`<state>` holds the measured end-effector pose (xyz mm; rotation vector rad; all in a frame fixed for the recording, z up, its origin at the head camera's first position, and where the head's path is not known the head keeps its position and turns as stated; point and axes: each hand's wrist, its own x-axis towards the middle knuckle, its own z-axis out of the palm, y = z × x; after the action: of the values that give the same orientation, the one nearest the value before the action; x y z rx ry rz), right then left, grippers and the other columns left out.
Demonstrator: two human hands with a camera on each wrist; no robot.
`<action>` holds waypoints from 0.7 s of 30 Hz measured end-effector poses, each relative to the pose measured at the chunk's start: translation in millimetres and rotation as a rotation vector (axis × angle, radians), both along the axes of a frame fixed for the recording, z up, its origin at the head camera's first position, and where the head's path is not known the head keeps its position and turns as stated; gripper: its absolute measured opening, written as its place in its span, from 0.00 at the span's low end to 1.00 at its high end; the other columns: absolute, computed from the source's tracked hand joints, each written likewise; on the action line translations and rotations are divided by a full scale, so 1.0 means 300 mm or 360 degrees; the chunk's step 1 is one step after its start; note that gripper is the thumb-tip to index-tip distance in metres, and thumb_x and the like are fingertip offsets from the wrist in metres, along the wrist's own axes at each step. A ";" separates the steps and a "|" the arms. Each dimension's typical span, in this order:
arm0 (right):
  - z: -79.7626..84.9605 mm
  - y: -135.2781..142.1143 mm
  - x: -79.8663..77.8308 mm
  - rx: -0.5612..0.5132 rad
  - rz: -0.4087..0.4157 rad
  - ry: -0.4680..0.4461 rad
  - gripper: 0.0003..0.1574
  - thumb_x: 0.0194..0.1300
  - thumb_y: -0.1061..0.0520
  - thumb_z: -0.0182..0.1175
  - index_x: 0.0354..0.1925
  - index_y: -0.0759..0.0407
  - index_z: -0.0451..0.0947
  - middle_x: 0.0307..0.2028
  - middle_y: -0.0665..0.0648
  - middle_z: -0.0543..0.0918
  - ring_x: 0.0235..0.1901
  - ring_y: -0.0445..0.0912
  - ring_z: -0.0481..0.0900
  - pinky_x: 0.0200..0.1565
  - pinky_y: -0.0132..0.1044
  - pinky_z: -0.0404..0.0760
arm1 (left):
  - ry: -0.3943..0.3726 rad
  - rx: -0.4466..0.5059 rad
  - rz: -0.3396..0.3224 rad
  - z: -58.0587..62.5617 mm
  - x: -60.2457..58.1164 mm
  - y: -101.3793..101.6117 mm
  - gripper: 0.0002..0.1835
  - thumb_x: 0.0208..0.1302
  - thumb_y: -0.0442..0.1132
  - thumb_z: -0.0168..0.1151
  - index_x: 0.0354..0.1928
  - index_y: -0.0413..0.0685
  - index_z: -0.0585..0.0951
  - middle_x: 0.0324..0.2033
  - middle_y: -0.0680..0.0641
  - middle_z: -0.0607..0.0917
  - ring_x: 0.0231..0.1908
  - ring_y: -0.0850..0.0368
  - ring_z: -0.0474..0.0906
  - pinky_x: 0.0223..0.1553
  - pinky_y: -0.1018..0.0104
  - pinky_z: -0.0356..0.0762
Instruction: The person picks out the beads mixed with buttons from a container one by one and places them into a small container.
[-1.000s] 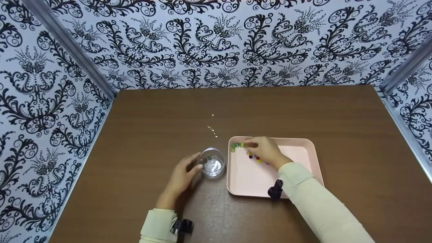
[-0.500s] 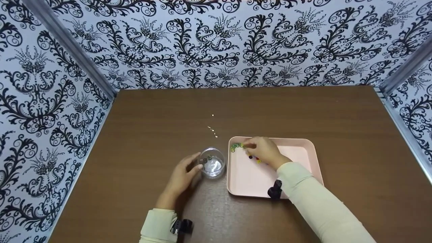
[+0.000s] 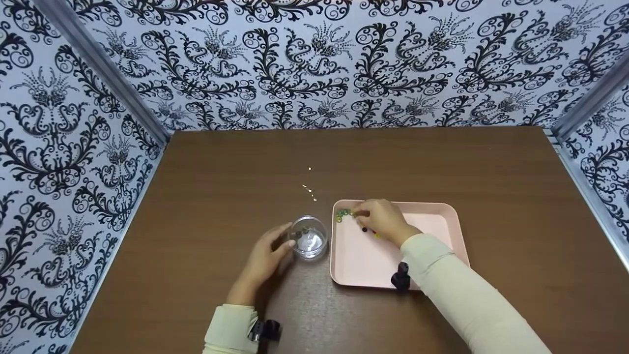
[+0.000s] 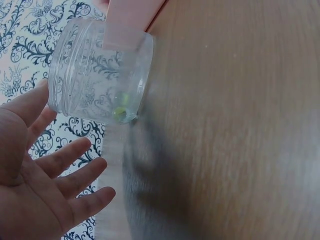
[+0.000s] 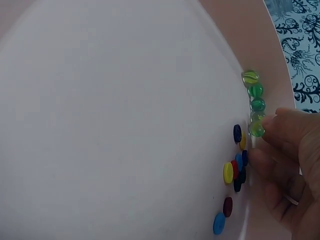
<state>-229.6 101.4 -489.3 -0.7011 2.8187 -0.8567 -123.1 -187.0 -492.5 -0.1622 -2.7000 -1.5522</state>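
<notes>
My left hand [image 3: 265,258] touches the left side of a clear plastic jar [image 3: 314,250], thumb and forefinger at its rim. In the left wrist view the other fingers [image 4: 85,176] stand extended and apart below the jar. Yellow-green marbles [image 4: 121,114] lie on the jar's bottom. My right hand [image 3: 385,220] is down inside the pink tray [image 3: 361,268], at its far left corner. In the right wrist view a row of green and yellow marbles [image 5: 257,104] lines the tray wall, a fingertip right at the closest one [image 5: 257,130]. A gap shows between the fingertips.
Several small coloured discs like buttons [image 5: 228,172] lie in the tray near the right hand. Small pale marks [image 3: 309,190] show on the brown table [image 3: 221,182] behind the jar. Patterned walls [image 3: 319,64] enclose the table behind and at the sides.
The right hand has shifted very slightly left toward the marbles in the tray corner. The left hand and jar stay in place.
</notes>
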 end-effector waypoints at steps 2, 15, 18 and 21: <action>0.002 -0.003 0.000 0.0011 0.0005 0.0005 0.12 0.61 0.59 0.64 0.44 0.53 0.87 0.45 0.53 0.86 0.47 0.52 0.83 0.50 0.50 0.79 | -0.0002 0.0000 0.0001 0.000 0.000 0.000 0.23 0.66 0.39 0.61 0.61 0.38 0.76 0.59 0.35 0.76 0.62 0.37 0.68 0.66 0.42 0.60; 0.000 -0.016 -0.009 0.0116 0.0041 0.0076 0.11 0.60 0.59 0.65 0.43 0.54 0.87 0.46 0.55 0.86 0.48 0.54 0.82 0.50 0.52 0.80 | -0.0007 0.0009 0.0007 0.001 0.000 0.002 0.23 0.66 0.38 0.62 0.61 0.38 0.76 0.59 0.35 0.76 0.62 0.36 0.68 0.66 0.42 0.60; -0.001 -0.018 -0.006 0.0124 0.0034 0.0092 0.10 0.61 0.59 0.65 0.42 0.54 0.87 0.45 0.55 0.86 0.46 0.54 0.83 0.48 0.51 0.81 | -0.0017 0.0000 0.0014 0.000 0.000 0.002 0.23 0.65 0.39 0.62 0.61 0.39 0.76 0.59 0.35 0.76 0.63 0.37 0.68 0.66 0.42 0.59; -0.003 -0.020 -0.005 0.0132 0.0030 0.0121 0.09 0.61 0.59 0.66 0.41 0.54 0.87 0.42 0.56 0.87 0.44 0.54 0.84 0.46 0.50 0.82 | -0.0022 -0.0003 0.0018 -0.002 0.001 0.002 0.23 0.65 0.39 0.62 0.61 0.40 0.76 0.59 0.36 0.76 0.63 0.37 0.68 0.66 0.42 0.59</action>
<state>-231.1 95.3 -490.2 -0.7623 2.8901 -0.7206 -122.7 -186.5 -493.1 -0.1363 -2.7080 -1.5533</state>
